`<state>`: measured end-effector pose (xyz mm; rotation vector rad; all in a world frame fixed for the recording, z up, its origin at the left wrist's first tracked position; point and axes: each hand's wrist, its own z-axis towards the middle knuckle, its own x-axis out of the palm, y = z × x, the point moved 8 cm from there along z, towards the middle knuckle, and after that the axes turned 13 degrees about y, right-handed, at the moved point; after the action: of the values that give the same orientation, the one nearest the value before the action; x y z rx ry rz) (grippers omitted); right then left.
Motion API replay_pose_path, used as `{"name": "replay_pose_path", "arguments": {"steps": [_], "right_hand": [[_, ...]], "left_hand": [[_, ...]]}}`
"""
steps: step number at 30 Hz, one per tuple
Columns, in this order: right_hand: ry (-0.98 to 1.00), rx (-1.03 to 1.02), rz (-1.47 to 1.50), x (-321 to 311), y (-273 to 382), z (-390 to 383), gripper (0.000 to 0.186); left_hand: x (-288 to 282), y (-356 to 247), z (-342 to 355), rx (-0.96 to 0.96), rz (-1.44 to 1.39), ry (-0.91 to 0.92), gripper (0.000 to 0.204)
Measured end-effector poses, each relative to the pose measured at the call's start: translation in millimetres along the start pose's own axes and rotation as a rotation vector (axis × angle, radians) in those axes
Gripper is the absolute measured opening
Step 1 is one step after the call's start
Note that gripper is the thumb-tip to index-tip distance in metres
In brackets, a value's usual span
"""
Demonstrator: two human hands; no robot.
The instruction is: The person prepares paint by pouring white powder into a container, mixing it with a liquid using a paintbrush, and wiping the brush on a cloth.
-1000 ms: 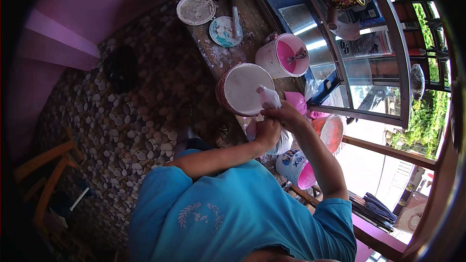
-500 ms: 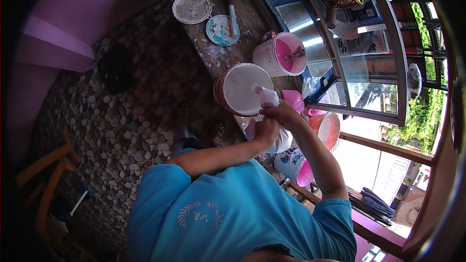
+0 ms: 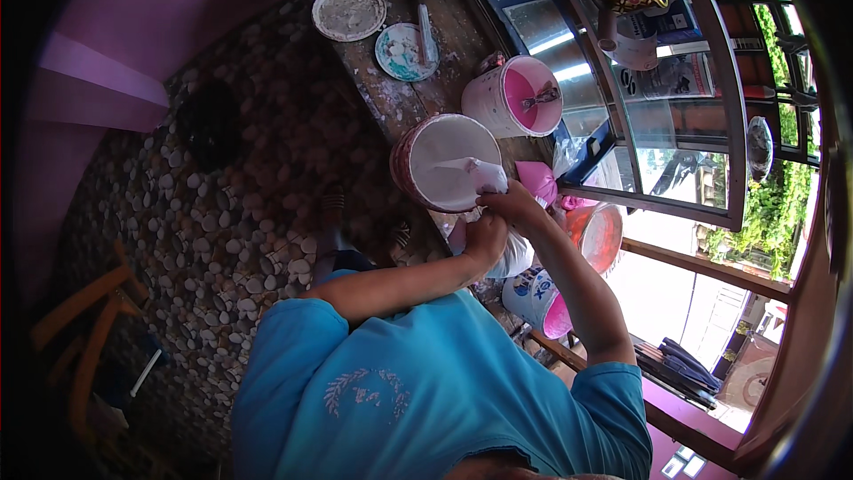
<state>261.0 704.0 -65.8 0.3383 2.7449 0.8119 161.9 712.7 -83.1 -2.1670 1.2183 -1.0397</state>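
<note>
As bag overhangs bucket, hands clench together.

A white bag is held tilted over a bucket.
The bag is made of thin, pale, wrinkled plastic; its middle is squeezed narrow, its fuller end is bulged out beside the bucket, and its narrower end is pointed over the bucket's rim. From that end a white streak is stretched across the opening; whether it is plastic or poured contents cannot be told. The bucket, whitish inside and stained dull red outside, is stood upright at the edge of the counter.
</note>
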Motion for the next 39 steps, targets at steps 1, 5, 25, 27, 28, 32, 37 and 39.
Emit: {"name": "replay_pose_path", "arguments": {"steps": [1, 5, 25, 27, 28, 32, 37, 39], "right_hand": [[0.000, 0.001, 0.000, 1, 0, 1, 0.031], [-0.044, -0.006, -0.020, 0, -1, 3, 0.031], [0.233, -0.094, 0.257, 20, 49, -29, 0.029], [0.299, -0.057, 0.388, 26, 56, -34, 0.035], [0.302, -0.055, 0.383, 27, 58, -35, 0.035], [0.300, -0.090, 0.468, 22, 45, -32, 0.042], [0.183, -0.100, 0.308, 22, 39, -32, 0.040], [0.158, -0.151, 0.335, 25, 41, -32, 0.039]], "left_hand": [[-2, 0, -1, -0.005, -0.014, -0.021, 0.047], [-2, -1, 2, -0.020, 0.023, 0.005, 0.049], [-13, -22, -6, 0.163, 0.040, 0.003, 0.052], [-12, -11, 3, 0.164, -0.010, -0.018, 0.052], [-13, -6, 7, 0.164, -0.059, -0.037, 0.052], [-12, -3, 6, 0.115, -0.140, -0.034, 0.053], [-14, -10, 0, 0.054, 0.031, -0.053, 0.057], [-14, -13, -3, 0.063, 0.031, -0.077, 0.057]]}}
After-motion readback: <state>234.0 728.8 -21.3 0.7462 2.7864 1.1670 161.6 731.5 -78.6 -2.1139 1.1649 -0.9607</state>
